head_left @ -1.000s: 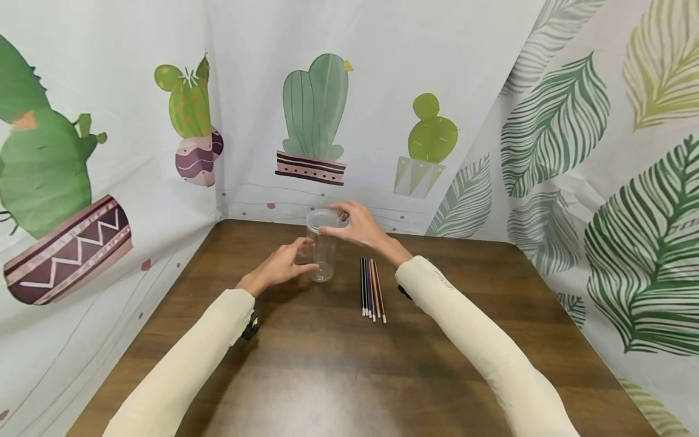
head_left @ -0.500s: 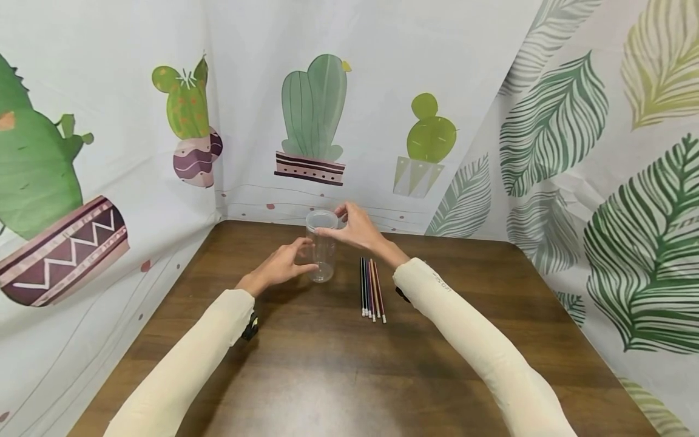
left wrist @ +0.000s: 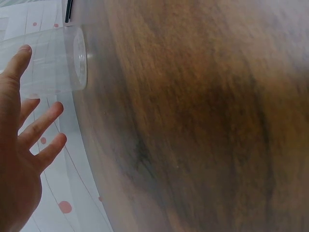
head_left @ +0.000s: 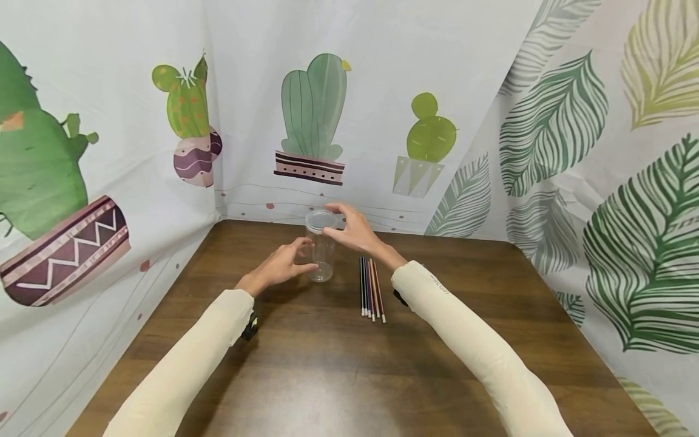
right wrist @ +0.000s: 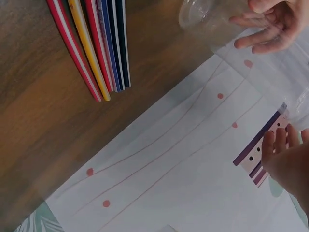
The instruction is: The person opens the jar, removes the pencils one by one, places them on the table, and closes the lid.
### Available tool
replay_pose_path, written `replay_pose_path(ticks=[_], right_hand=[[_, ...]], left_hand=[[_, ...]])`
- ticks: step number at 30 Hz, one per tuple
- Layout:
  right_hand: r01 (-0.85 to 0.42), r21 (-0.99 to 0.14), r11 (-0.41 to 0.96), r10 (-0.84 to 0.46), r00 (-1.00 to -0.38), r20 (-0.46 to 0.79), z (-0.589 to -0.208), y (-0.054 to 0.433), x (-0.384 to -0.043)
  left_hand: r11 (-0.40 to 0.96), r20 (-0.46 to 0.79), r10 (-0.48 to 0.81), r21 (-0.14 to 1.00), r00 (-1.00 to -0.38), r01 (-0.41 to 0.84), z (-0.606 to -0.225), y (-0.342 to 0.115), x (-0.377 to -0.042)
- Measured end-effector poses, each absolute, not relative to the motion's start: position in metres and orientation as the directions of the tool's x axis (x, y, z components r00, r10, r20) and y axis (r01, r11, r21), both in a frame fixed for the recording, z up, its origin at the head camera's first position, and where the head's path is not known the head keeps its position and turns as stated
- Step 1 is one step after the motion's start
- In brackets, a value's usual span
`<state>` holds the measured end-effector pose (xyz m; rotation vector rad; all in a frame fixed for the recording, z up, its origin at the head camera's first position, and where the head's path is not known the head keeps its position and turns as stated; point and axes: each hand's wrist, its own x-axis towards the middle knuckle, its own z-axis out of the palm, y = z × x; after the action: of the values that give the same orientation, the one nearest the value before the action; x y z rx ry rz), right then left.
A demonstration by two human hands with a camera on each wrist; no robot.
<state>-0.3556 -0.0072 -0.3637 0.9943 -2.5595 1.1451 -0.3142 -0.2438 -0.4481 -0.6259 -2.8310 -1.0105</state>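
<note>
A tall clear plastic jar (head_left: 323, 252) stands upright near the back of the wooden table. My left hand (head_left: 277, 264) holds it low on the left side, the thumb across the front and the fingers loosely curved at the back. In the left wrist view that thumb (left wrist: 20, 60) lies over the jar (left wrist: 53, 67), with the other fingers spread below. At the jar's round top, my right hand (head_left: 356, 230) spans the rim with thumb and fingers. Clear plastic makes exact contact hard to see; whether the top is a separate lid cannot be told.
Several pencils (head_left: 374, 291) lie side by side just right of the jar, white eraser ends toward me. Behind the table (head_left: 306, 364) hangs a white cloth (head_left: 371, 200) printed with cacti; a leaf-printed cloth (head_left: 546, 243) hangs at the right.
My right hand has shifted slightly around the jar's top, its fingertips moving a little and its wrist edging left. The left hand, jar and pencils stay where they were.
</note>
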Motion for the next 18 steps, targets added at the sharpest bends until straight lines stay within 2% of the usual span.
replay_pose_path(ticks=[18], right_hand=[[-0.627,-0.593,0.506,-0.461,-0.777,0.428,-0.379,-0.012,-0.351]], left_hand=[[0.705,0.201,0.346,0.589,-0.916,0.395,-0.449,-0.241,-0.314]])
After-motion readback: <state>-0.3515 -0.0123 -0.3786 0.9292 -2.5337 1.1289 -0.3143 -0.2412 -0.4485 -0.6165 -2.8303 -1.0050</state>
